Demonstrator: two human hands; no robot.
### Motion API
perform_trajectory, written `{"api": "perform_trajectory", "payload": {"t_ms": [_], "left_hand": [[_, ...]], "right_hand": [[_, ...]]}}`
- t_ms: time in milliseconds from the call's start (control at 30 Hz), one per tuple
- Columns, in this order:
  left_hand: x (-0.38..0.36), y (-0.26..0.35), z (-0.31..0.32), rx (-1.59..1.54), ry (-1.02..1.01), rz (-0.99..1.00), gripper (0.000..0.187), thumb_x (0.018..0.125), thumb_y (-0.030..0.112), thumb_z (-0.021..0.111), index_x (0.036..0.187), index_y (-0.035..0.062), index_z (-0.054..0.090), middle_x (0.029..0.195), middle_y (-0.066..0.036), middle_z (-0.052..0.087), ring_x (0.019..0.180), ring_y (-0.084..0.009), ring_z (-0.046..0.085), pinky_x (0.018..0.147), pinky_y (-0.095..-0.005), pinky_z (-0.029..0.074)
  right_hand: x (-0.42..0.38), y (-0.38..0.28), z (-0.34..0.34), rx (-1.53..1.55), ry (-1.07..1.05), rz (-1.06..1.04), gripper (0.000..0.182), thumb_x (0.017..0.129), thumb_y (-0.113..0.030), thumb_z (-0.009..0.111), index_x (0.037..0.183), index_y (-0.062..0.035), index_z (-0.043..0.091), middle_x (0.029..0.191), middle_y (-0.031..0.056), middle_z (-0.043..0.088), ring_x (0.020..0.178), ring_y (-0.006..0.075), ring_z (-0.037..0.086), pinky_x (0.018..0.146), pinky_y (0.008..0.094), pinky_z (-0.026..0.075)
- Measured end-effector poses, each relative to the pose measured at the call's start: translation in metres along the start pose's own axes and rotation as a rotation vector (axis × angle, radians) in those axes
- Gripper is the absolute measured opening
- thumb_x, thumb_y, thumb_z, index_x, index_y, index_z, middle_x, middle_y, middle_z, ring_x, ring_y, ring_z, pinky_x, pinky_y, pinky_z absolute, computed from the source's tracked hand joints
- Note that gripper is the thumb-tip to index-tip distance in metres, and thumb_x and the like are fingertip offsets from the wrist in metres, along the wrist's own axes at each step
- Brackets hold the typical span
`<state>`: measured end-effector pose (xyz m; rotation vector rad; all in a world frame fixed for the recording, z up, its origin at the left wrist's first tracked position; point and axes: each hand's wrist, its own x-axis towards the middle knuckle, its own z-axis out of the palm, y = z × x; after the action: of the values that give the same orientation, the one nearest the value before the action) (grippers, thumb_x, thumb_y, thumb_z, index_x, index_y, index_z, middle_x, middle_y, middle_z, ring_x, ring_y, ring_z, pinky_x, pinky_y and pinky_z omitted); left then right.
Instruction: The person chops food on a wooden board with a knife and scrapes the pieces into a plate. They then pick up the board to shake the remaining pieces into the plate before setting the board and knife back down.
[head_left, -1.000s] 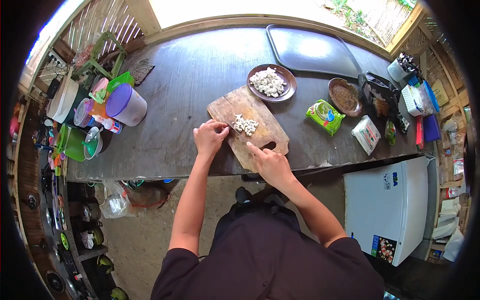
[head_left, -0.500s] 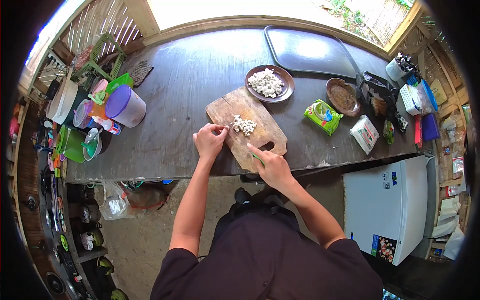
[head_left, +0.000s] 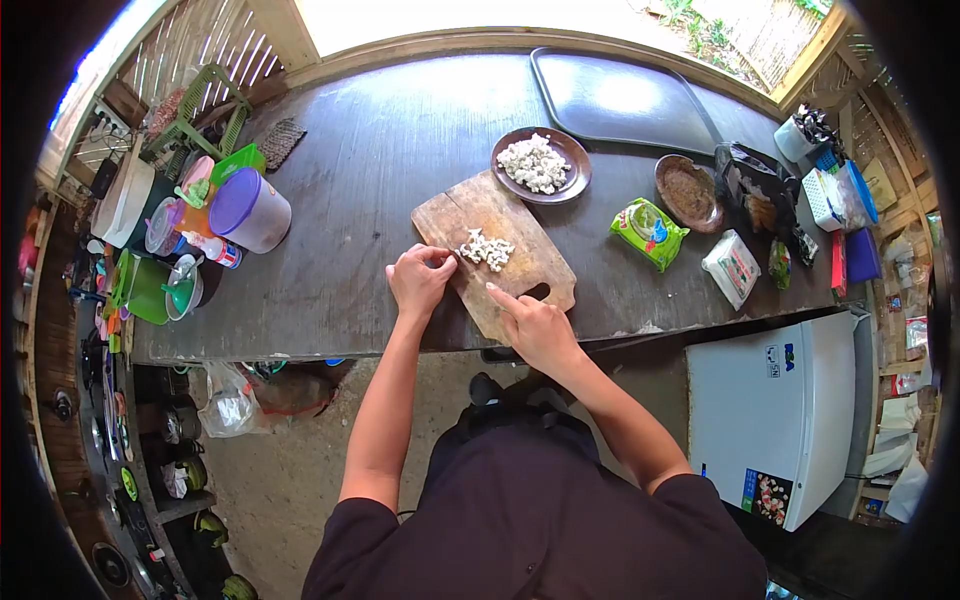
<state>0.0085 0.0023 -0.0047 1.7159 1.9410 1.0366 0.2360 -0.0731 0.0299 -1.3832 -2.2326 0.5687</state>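
Note:
A wooden cutting board [head_left: 465, 212] lies at a slant near the table's front edge, with small chopped white pieces [head_left: 486, 251] in its middle. At the board's left edge my left hand [head_left: 418, 280] is closed, thumb and forefinger pinched together; whatever they hold is too small to make out. My right hand [head_left: 540, 328] is over the handle end of the board, curled around a knife whose green handle is now hidden under it, with the forefinger stretched forward. Behind the board, a brown plate [head_left: 575, 185] holds more white pieces [head_left: 533, 164].
Right of the board lie a green packet [head_left: 649, 234], a brown dish [head_left: 687, 193], a white pack [head_left: 732, 270] and a black plastic bag [head_left: 750, 185]. A dark tray [head_left: 630, 95] is at the back. A purple-lidded tub [head_left: 251, 210] and other containers stand left. A white freezer [head_left: 750, 400] is below right.
My right hand has shifted slightly left and up and turned, covering the green handle. The chopped pieces have moved a little left. My left hand stays nearly still.

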Motion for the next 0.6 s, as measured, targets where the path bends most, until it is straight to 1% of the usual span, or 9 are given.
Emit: {"api": "perform_trajectory", "payload": {"t_ms": [33,167,333,433,533,600], "left_hand": [[0.001,-0.001,0.0,-0.024,-0.01,-0.014,0.022,0.082,0.035,0.079,0.089,0.0152,0.084,0.084,0.001,0.073,0.079,-0.0207,0.07,0.082,-0.0404,0.039],[0.001,0.0,-0.001,0.002,-0.029,-0.023,0.023,0.082,0.036,0.079,0.09,0.0149,0.084,0.085,0.002,0.074,0.08,-0.0203,0.07,0.082,-0.0401,0.039],[0.0,-0.001,-0.001,0.037,-0.003,0.017,0.022,0.083,0.035,0.079,0.091,0.0149,0.084,0.085,0.001,0.073,0.08,-0.0201,0.07,0.082,-0.0401,0.039],[-0.001,0.002,-0.004,0.081,-0.021,0.026,0.021,0.084,0.033,0.081,0.095,0.0153,0.084,0.086,0.001,0.073,0.08,-0.018,0.069,0.085,-0.0395,0.042],[-0.003,0.003,-0.006,0.091,-0.028,0.052,0.019,0.086,0.032,0.08,0.095,0.0165,0.084,0.084,0.001,0.072,0.081,-0.0186,0.068,0.081,-0.0393,0.04],[-0.002,0.001,-0.004,0.11,-0.003,0.12,0.017,0.087,0.031,0.08,0.095,0.0173,0.084,0.083,0.001,0.071,0.082,-0.0189,0.068,0.08,-0.0396,0.04]], "right_hand": [[0.003,0.0,0.002,-0.002,0.004,-0.006,0.049,0.1,-0.017,0.059,0.149,-0.0207,0.059,0.086,0.0181,0.069,0.071,0.0374,0.072,0.068,0.049,0.06],[0.015,-0.006,0.005,-0.104,-0.046,0.024,0.049,0.1,-0.016,0.057,0.149,-0.0216,0.059,0.088,0.0183,0.071,0.072,0.0375,0.073,0.067,0.0485,0.06],[0.015,-0.005,0.008,-0.127,-0.048,0.015,0.049,0.1,-0.017,0.057,0.149,-0.0212,0.058,0.088,0.0172,0.071,0.072,0.0366,0.074,0.067,0.0482,0.061],[0.01,-0.005,0.006,-0.144,-0.03,0.01,0.049,0.1,-0.018,0.058,0.149,-0.0209,0.058,0.087,0.017,0.07,0.071,0.0364,0.074,0.067,0.0484,0.061],[0.0,-0.003,-0.001,-0.127,-0.024,0.013,0.049,0.1,-0.02,0.06,0.149,-0.0209,0.059,0.086,0.0171,0.07,0.072,0.0365,0.073,0.067,0.0483,0.061],[-0.007,-0.001,-0.007,-0.076,-0.025,0.036,0.05,0.099,-0.019,0.062,0.149,-0.0206,0.059,0.087,0.0176,0.07,0.076,0.0368,0.073,0.07,0.0484,0.06]]}}
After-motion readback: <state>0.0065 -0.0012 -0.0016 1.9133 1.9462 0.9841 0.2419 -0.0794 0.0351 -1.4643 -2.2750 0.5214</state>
